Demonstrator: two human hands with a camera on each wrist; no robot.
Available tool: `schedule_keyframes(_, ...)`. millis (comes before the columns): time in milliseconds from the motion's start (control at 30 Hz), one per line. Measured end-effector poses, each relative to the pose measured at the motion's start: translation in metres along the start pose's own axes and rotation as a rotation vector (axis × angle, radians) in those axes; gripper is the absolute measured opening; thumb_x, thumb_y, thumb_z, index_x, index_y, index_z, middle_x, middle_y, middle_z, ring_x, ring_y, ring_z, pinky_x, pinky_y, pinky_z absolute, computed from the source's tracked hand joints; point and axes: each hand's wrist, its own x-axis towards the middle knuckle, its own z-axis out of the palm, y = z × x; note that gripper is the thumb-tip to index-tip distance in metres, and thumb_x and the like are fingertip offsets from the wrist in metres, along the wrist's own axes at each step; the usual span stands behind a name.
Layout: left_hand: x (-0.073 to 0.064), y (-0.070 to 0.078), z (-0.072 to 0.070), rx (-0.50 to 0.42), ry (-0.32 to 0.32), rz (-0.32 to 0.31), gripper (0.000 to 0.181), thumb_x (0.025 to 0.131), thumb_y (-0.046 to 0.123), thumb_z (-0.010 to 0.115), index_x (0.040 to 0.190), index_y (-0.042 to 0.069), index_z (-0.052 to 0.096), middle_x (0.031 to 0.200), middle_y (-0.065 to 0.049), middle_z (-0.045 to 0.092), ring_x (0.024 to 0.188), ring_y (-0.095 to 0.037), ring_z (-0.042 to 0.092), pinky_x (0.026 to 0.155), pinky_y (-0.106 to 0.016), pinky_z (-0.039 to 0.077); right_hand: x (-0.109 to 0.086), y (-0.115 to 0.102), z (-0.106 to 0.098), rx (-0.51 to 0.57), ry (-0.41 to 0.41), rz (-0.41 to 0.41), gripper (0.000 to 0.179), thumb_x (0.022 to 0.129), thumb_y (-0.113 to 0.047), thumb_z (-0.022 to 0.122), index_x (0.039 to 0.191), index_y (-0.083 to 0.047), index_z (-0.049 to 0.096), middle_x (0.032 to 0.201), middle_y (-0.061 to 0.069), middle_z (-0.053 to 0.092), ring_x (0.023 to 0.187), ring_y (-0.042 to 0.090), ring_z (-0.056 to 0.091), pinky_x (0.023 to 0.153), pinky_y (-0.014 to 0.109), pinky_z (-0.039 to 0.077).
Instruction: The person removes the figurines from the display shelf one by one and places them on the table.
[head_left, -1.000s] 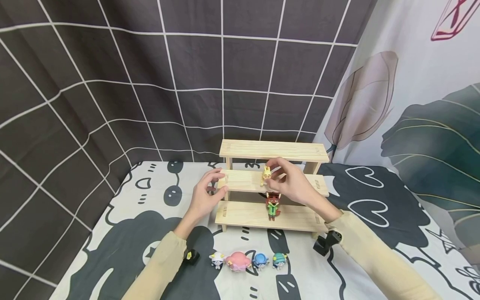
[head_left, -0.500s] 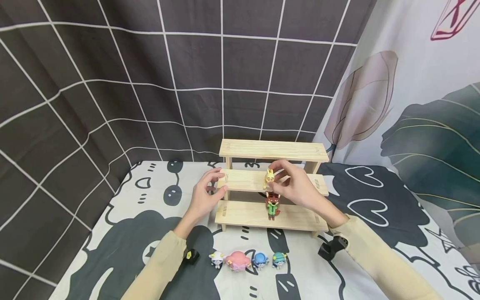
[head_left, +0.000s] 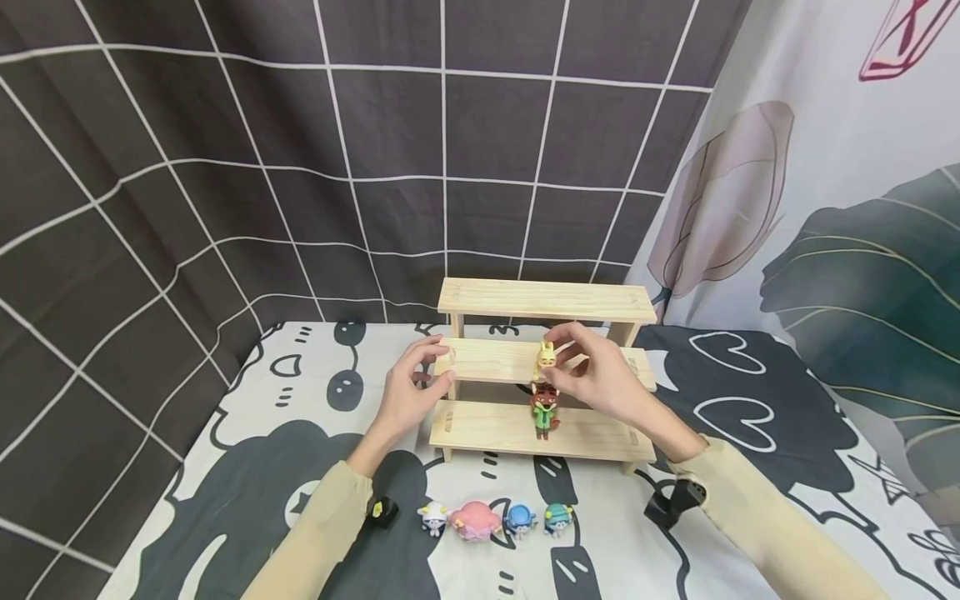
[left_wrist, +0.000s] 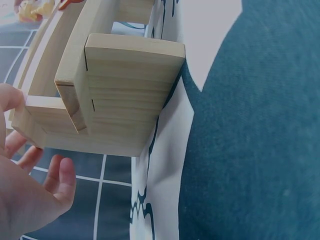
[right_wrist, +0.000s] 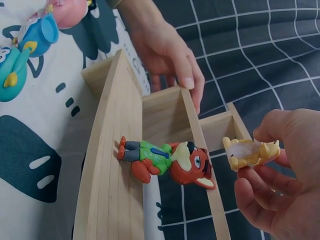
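Note:
A three-tier wooden display shelf [head_left: 487, 427] stands on the patterned cloth. My left hand [head_left: 407, 392] holds the left end of its middle tier, the thumb and fingers at the board's edge. Between thumb and fingers, my right hand [head_left: 600, 377] pinches a small yellow long-eared figurine [head_left: 547, 354] at the middle tier. In the right wrist view the figurine [right_wrist: 250, 152] lies within my fingertips; whether its feet touch the board cannot be told. A red fox figurine [head_left: 544, 415] in a green shirt stands on the bottom tier, just below my right hand.
Several small figurines line up on the cloth before the shelf: a white one [head_left: 433, 518], a pink one [head_left: 476, 521], a blue one [head_left: 520, 520] and a teal-hatted one [head_left: 558, 518]. Behind the shelf hangs a dark grid curtain [head_left: 390, 125].
My right hand has shifted slightly right and a little toward me along the middle tier, carrying the yellow figurine until it is above the fox. The left hand keeps its place.

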Motion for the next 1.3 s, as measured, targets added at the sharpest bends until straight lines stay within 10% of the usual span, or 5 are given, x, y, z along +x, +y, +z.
schedule_keyframes(1300,0.001,0.004,0.000,-0.007,0.006,-0.011,0.032,0.083,-0.011,0.070,0.114,-0.013,0.063,0.136,-0.030,0.053,0.104,-0.041,0.057,0.078,-0.049,0.053,-0.033,-0.009,-0.010,-0.052,0.049,-0.059,0.042,0.075,0.011,0.079,0.111,-0.002,0.061,0.103,0.009,0.067,0.082,0.022,0.069,0.057,0.029,0.055)
